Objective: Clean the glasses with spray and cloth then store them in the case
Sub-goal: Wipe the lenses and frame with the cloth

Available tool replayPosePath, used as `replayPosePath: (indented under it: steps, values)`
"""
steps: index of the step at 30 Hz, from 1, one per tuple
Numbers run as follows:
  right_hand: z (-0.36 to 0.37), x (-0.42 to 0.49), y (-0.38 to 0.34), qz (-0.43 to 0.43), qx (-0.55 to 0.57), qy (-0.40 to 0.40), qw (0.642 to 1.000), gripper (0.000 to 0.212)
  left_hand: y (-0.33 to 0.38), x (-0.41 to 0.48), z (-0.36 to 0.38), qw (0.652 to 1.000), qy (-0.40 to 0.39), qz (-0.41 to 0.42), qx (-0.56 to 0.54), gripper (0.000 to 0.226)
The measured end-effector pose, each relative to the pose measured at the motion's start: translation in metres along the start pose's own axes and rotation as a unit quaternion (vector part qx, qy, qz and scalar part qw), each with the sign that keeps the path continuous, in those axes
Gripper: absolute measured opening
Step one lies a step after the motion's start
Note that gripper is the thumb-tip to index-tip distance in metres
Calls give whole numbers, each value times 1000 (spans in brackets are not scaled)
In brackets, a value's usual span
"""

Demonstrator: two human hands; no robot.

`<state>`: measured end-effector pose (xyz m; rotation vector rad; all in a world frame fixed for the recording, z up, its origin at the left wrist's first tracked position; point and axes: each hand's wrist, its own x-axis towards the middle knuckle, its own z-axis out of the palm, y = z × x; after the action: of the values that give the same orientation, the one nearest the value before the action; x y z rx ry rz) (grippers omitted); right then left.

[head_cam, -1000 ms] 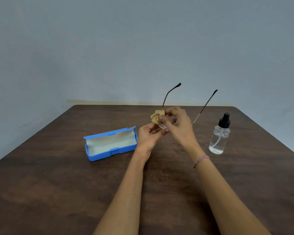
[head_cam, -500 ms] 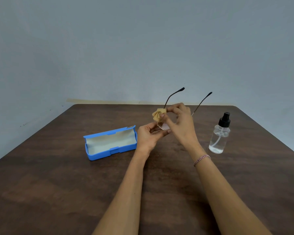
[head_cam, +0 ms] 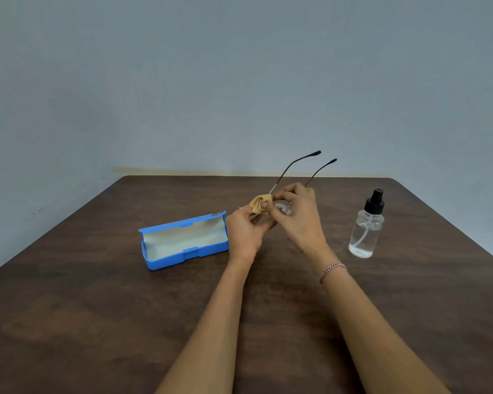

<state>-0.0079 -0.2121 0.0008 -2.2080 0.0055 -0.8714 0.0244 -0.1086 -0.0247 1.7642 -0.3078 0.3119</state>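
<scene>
Pinching the cloth (head_cam: pixel 259 203) onto the glasses (head_cam: pixel 293 165), right hand (head_cam: pixel 300 220) raised; left hand (head_cam: pixel 244 233) just below, gripping the glasses.

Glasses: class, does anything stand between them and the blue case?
Nothing visible does. The left hand holds the glasses and the right hand pinches the cloth on them, just right of the open blue case. The spray bottle stands on the opposite side.
</scene>
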Motion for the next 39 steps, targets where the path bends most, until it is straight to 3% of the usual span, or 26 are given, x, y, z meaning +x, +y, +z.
replayPosePath:
  steps: [8,13,18,25,31,39]
  values:
    - [-5,3,-10,99,178,86,975,17,4,-4,1,996,30,84,19,49]
    - [-7,1,-16,112,251,109,955,7,1,-3,2,992,48,102,52,55]
    - [-1,-1,-9,97,213,101,967,8,0,-1,-1,988,60,118,85,55]
    - [14,-10,-6,46,123,19,991,19,-1,0,-4,984,81,119,103,45]
    - [14,-9,-6,50,130,41,989,12,-1,-1,-3,980,86,138,119,42]
    - [6,-1,-10,154,319,132,926,22,1,-2,-4,976,86,153,131,52]
